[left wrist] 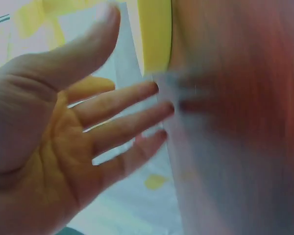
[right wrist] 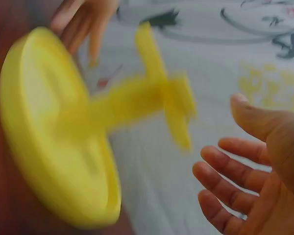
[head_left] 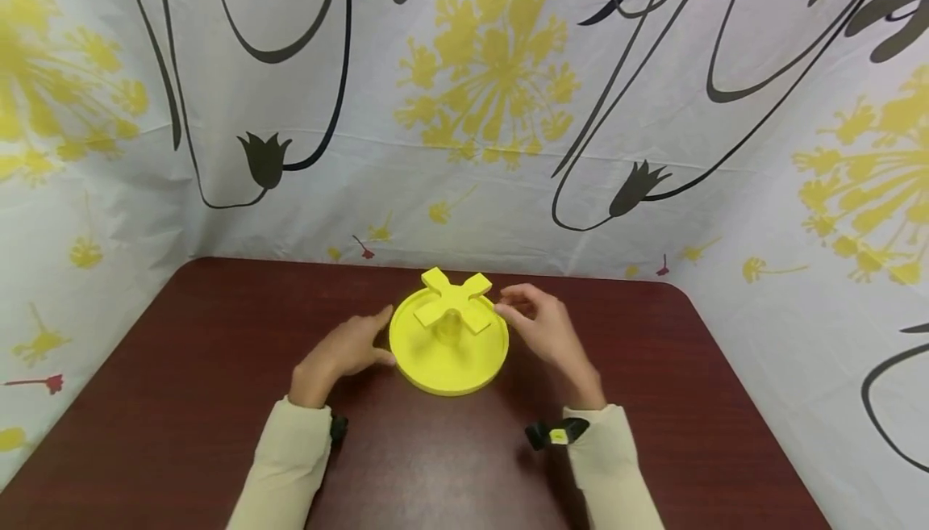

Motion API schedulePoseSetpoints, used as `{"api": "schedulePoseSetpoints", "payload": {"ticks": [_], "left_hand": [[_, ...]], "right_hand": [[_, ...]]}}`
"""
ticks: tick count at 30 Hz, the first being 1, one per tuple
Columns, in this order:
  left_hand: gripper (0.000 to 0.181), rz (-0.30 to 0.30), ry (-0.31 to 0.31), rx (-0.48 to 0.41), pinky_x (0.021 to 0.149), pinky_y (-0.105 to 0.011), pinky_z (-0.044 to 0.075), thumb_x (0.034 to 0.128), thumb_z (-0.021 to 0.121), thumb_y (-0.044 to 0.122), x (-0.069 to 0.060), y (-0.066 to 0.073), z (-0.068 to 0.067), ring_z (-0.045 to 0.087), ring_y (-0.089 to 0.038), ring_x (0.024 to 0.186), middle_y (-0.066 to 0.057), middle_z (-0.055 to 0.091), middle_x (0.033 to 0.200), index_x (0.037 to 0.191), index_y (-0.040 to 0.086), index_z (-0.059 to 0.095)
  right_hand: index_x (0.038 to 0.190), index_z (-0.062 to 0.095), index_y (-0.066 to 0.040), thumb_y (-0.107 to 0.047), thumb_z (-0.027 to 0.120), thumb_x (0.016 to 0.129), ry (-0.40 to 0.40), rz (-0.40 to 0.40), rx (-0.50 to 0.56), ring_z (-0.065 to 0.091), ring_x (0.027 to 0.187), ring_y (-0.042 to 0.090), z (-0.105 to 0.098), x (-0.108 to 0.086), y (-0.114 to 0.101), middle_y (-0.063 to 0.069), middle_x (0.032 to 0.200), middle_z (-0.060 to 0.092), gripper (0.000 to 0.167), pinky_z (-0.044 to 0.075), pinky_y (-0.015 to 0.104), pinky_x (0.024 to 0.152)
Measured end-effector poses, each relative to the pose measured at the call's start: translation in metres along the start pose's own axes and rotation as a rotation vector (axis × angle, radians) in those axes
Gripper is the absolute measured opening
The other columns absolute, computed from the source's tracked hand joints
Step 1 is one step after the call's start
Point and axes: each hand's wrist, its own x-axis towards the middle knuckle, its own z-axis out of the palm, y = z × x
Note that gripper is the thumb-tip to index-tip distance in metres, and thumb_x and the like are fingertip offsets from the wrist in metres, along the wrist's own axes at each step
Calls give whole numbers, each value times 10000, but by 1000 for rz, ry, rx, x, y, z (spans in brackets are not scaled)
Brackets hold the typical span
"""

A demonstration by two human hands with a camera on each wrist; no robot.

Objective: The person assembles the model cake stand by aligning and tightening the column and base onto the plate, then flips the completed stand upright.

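A yellow round base (head_left: 443, 369) with a raised rim rests on the table, and a post rises from its middle to a cross-shaped top (head_left: 453, 304). My left hand (head_left: 348, 346) is at the base's left rim, thumb and fingers spread apart. In the left wrist view the palm of that hand (left wrist: 63, 142) faces the yellow edge (left wrist: 157, 36) with nothing held; whether a fingertip touches it I cannot tell. My right hand (head_left: 547, 328) hovers by the right side of the cross. The right wrist view shows its relaxed fingers (right wrist: 230, 181) apart from the blurred post (right wrist: 127, 105).
The dark red-brown table (head_left: 653, 449) has rounded far corners. Behind it and at both sides hangs a white sheet (head_left: 406, 215) printed with yellow and dark flowers. Light sleeves (head_left: 286, 457) cover both forearms, with a dark strap (head_left: 557, 435) at the right wrist.
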Motion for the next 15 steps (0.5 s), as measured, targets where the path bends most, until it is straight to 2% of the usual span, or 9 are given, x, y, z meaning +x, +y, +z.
{"api": "schedulePoseSetpoints", "payload": {"ticks": [1, 4, 7, 11, 15], "left_hand": [[869, 4, 12, 18, 1005, -474, 480, 875, 772, 271, 0, -4, -4, 553, -340, 1268, -203, 543, 1422, 1550, 12, 291], [884, 9, -6, 63, 1065, -526, 421, 886, 761, 265, 4, -12, -13, 454, -377, 1360, -220, 457, 1491, 1566, 24, 249], [995, 21, -78, 63, 1147, -632, 236, 866, 776, 309, 10, -16, -13, 192, -428, 1487, -235, 204, 1616, 1596, 71, 144], [1106, 38, -157, 28, 1162, -668, 115, 831, 806, 330, 16, -14, -6, 30, -432, 1515, -212, 63, 1651, 1609, 116, 50], [1125, 84, -142, -3, 1171, -650, 133, 811, 832, 290, 20, -11, 2, 79, -431, 1512, -152, 143, 1654, 1610, 118, 58]], "right_hand": [[1247, 647, -94, -228, 745, 906, -42, 1, -22, 667, 1037, 260, -4, -2, 9, 91, 1167, 680, 379, 556, 429, 873], [1416, 505, -87, -257, 797, 857, -202, -5, -121, 537, 1265, 308, -8, -9, 36, 122, 1398, 533, 653, 483, 500, 1004], [1533, 333, -76, -323, 844, 800, -341, -6, -201, 359, 1417, 360, -1, -14, 55, 143, 1546, 369, 927, 358, 571, 1107], [1583, 220, -99, -410, 866, 751, -402, -18, -239, 273, 1457, 392, 9, -18, 64, 137, 1601, 295, 1099, 241, 652, 1131], [1593, 188, -112, -425, 875, 733, -407, -30, -246, 292, 1442, 398, 16, -18, 60, 138, 1599, 302, 1144, 214, 684, 1116]]}}
